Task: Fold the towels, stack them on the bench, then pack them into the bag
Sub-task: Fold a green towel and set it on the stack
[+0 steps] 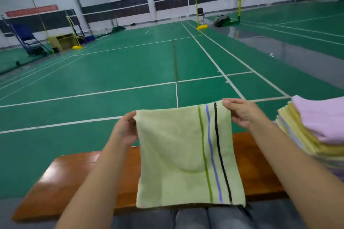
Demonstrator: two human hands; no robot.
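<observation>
Wooden bench (pixel 74 176) on green court floor (pixel 111 72); folded towel stack (pixel 316 132) at bench's right end.

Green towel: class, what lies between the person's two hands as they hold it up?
In the head view, only the green towel spans from the left hand to the right hand, each pinching a top corner.

Both forearms are bare from the lower edge of the view to the wrists, with no sleeve, watch or band showing on them. The left hand (pixel 125 130) and right hand (pixel 242 112) wear no gloves or rings. Below, the legs appear clad in grey-blue trousers, possibly denim, though blurred.
</observation>
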